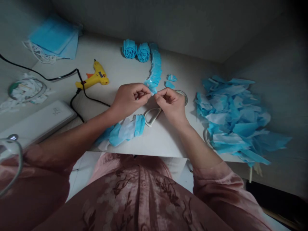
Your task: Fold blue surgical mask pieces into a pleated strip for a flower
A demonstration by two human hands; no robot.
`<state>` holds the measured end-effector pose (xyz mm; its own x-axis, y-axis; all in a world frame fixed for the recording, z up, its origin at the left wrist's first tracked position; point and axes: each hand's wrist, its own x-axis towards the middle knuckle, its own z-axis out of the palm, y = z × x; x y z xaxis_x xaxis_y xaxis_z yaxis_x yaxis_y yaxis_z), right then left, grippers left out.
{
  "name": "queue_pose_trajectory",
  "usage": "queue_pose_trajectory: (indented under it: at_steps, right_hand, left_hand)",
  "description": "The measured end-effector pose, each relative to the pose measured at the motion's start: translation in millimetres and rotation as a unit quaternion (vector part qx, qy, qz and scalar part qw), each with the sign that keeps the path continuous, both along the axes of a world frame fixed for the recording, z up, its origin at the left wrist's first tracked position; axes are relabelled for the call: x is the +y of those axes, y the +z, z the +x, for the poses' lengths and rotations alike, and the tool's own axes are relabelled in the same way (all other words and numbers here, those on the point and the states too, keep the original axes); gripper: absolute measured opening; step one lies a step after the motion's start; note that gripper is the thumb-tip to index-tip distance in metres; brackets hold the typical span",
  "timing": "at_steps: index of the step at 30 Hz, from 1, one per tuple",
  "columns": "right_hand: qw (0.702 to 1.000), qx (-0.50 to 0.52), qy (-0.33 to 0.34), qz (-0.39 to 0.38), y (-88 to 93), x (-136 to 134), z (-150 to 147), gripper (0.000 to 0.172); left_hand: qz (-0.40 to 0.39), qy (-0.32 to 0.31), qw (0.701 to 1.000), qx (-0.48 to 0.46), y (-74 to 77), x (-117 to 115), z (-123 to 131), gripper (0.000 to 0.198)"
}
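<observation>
A long pleated strip of blue mask fabric (156,65) curves across the table toward me. Its near end is pinched between the fingertips of my left hand (131,98) and my right hand (172,104), which nearly touch. Below the hands lies a pair of scissors, with one white handle loop (152,116) showing and the rest hidden under my right hand. A round tin or roll (183,96) peeks out behind that hand. Two rolled blue fabric roses (136,50) sit by the strip's far end. Two small blue scraps (170,81) lie right of it.
A yellow glue gun (95,77) with a black cord lies left. Stacked blue face masks (54,38) are at the back left. A big heap of blue and white pieces (235,115) covers the right side. More cut pieces (127,130) lie near the front edge, beside a white box (40,123).
</observation>
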<state>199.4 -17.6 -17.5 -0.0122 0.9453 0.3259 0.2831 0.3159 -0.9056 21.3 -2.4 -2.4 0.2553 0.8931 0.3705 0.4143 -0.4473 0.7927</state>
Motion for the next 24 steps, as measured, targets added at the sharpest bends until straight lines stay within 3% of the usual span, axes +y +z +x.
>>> queue_pose_trajectory:
  at_steps: [14,24]
  right_hand:
    - [0.99,-0.116,0.015,0.077,1.3,-3.6,-0.3,0.01]
    - [0.988,-0.142,0.017,0.065,1.2,-4.1,-0.8,0.009]
  left_hand:
    - [-0.036,-0.001,0.999,0.035,-6.9,2.0,0.2,0.008]
    - [-0.034,-0.012,0.998,0.046,-7.3,2.0,0.2,0.007]
